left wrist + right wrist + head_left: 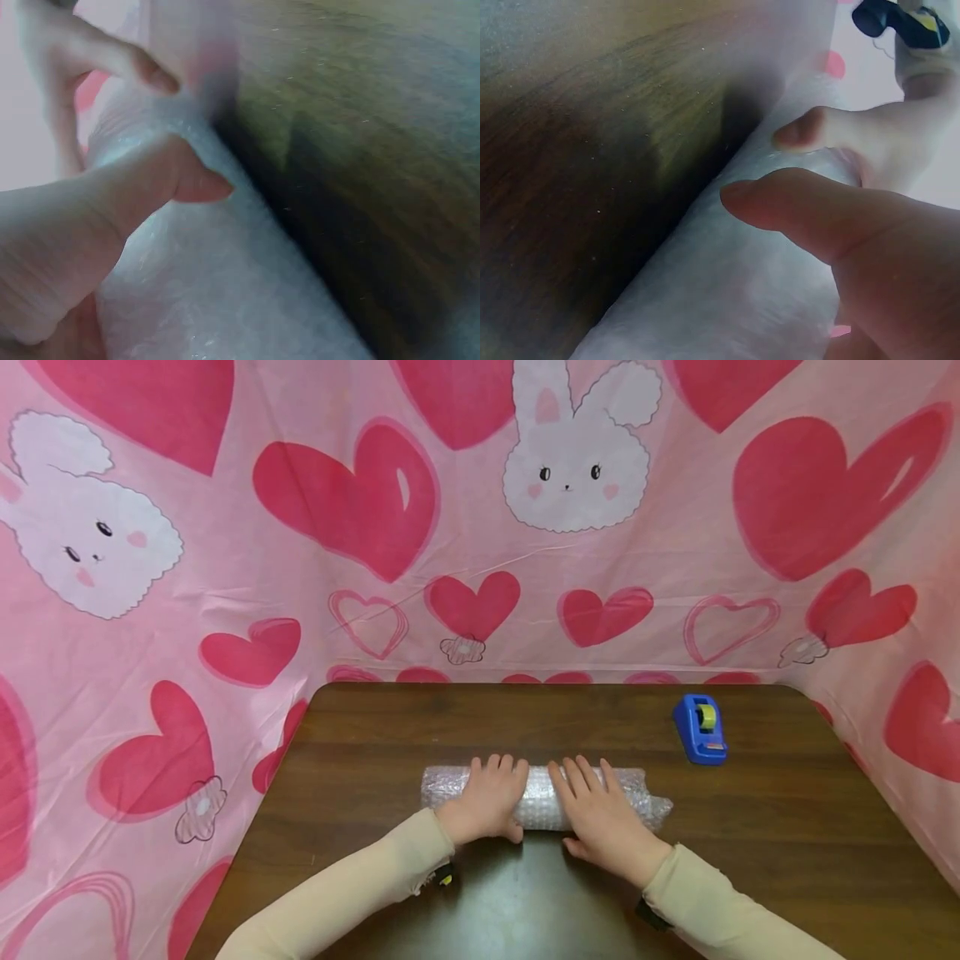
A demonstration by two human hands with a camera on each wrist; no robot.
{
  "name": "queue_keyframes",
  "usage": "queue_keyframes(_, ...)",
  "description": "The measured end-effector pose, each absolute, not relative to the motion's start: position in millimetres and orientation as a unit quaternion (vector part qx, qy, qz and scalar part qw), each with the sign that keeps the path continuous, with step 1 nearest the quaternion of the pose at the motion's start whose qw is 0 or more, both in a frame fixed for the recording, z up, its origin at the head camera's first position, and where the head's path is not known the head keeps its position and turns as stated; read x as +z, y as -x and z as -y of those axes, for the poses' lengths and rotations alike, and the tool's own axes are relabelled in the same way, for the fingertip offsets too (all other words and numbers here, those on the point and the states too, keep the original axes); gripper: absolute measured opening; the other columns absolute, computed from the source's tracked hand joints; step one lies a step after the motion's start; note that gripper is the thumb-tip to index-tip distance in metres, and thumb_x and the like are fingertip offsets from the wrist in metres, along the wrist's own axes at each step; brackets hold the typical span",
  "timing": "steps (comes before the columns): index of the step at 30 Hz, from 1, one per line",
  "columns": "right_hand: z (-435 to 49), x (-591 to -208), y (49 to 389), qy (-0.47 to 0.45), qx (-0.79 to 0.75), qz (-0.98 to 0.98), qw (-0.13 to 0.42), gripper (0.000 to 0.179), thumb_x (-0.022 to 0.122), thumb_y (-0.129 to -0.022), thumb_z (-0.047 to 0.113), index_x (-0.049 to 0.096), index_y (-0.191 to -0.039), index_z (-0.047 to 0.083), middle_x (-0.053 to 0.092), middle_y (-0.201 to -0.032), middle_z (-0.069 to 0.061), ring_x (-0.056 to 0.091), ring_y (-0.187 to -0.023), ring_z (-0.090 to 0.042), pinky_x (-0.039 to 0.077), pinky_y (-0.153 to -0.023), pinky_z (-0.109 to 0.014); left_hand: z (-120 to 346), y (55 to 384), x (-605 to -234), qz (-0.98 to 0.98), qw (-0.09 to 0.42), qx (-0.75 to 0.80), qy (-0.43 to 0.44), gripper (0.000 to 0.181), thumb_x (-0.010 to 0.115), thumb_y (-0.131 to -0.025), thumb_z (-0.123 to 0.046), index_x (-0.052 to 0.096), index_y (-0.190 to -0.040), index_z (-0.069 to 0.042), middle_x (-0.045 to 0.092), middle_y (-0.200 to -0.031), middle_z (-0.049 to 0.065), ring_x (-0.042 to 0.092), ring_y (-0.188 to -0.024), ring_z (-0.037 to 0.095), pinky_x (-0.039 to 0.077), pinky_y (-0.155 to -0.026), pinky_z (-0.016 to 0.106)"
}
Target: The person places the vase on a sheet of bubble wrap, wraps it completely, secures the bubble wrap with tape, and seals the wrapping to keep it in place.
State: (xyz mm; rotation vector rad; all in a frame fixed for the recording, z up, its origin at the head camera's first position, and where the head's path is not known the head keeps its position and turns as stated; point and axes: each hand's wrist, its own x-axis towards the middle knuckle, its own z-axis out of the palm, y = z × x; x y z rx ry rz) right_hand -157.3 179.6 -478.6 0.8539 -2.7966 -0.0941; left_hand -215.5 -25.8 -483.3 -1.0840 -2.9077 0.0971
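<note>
A roll of clear bubble wrap (543, 797) lies crosswise on the dark wooden table, its loose right end crumpled. Whether anything is inside it cannot be seen. My left hand (489, 799) holds the roll left of its middle, with fingers over the top and thumb on the near side. To the right of the middle, my right hand (606, 818) holds it the same way, its fingers spread. In the left wrist view the left thumb (169, 176) lies along the plastic; in the right wrist view the right thumb (780, 199) does too. The far fingers are mostly hidden there.
A blue tape dispenser (701, 731) with a yellowish roll stands at the back right of the wooden table (360, 727). Pink cloth (465, 527) printed with hearts and rabbits hangs behind the table and along its sides.
</note>
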Motion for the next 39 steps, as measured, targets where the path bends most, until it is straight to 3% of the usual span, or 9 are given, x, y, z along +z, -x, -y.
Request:
queue_keyframes(6,-178.2,-480.1,154.5,-0.294,-0.019,0.950,0.099,0.109,0.096,-0.067,0.047,0.045,-0.147,-0.007,0.057,-0.137,-0.029,0.058,-0.125,-0.047,0.043,-0.104,-0.068,24.4,220.8,-470.1,0.932,-0.122,0.011,0.342,0.088,0.091,-0.072,-0.050,0.053,-0.138,-0.006,0.061,-0.134,0.014,0.058,-0.124,0.033,0.047,-0.103,0.058)
queue_keyframes(10,-177.7,-482.3,155.2,-0.299,-0.017,0.948,0.106,0.111,0.098,-0.063,0.051,0.047,-0.144,-0.005,0.059,-0.131,-0.027,0.060,-0.119,-0.044,0.047,-0.100,-0.067,23.9,224.2,-464.4,0.923,-0.173,0.010,0.342,0.094,0.090,-0.075,-0.050,0.048,-0.146,-0.006,0.057,-0.145,0.014,0.055,-0.134,0.033,0.045,-0.108,0.057)
queue_keyframes(14,-177.5,-484.3,158.0,-0.301,-0.016,0.947,0.112,0.108,0.099,-0.059,0.052,0.050,-0.138,-0.003,0.061,-0.125,-0.023,0.063,-0.112,-0.041,0.050,-0.096,-0.065,24.8,227.0,-460.3,0.918,-0.194,0.006,0.346,0.091,0.089,-0.075,-0.050,0.049,-0.144,-0.007,0.058,-0.145,0.012,0.056,-0.133,0.030,0.048,-0.106,0.055)
queue_keyframes(22,-175.8,-482.9,163.0,-0.304,-0.016,0.947,0.103,0.096,0.099,-0.060,0.045,0.053,-0.131,-0.001,0.062,-0.115,-0.018,0.063,-0.101,-0.036,0.054,-0.086,-0.056,26.6,228.4,-458.0,0.916,-0.195,0.011,0.350,0.080,0.089,-0.075,-0.050,0.056,-0.134,-0.007,0.066,-0.128,0.006,0.064,-0.117,0.024,0.053,-0.097,0.047)
queue_keyframes(28,-175.2,-480.2,166.7,-0.303,-0.009,0.949,0.090,0.092,0.099,-0.060,0.041,0.055,-0.128,-0.002,0.063,-0.112,-0.017,0.063,-0.097,-0.035,0.055,-0.082,-0.054,27.1,228.8,-457.7,0.923,-0.194,0.001,0.333,0.102,0.088,-0.076,-0.052,0.043,-0.154,-0.004,0.055,-0.149,0.012,0.053,-0.137,0.029,0.044,-0.110,0.053)
queue_keyframes(31,-175.7,-480.1,168.9,-0.301,-0.001,0.951,0.075,0.091,0.099,-0.060,0.040,0.055,-0.128,-0.001,0.063,-0.111,-0.017,0.063,-0.097,-0.035,0.055,-0.082,-0.055,30.6,227.9,-458.6,0.924,-0.183,-0.020,0.334,0.106,0.089,-0.076,-0.052,0.039,-0.158,-0.006,0.052,-0.150,0.011,0.049,-0.139,0.029,0.043,-0.111,0.054)
queue_keyframes(39,-178.9,-477.8,176.0,-0.296,0.013,0.953,0.068,0.083,0.099,-0.055,0.036,0.053,-0.116,0.003,0.058,-0.097,-0.011,0.059,-0.083,-0.030,0.049,-0.067,-0.046,41.4,217.8,-463.2,0.933,-0.073,-0.050,0.348,0.092,0.088,-0.075,-0.054,0.050,-0.146,-0.011,0.056,-0.129,0.009,0.055,-0.120,0.026,0.049,-0.095,0.051)
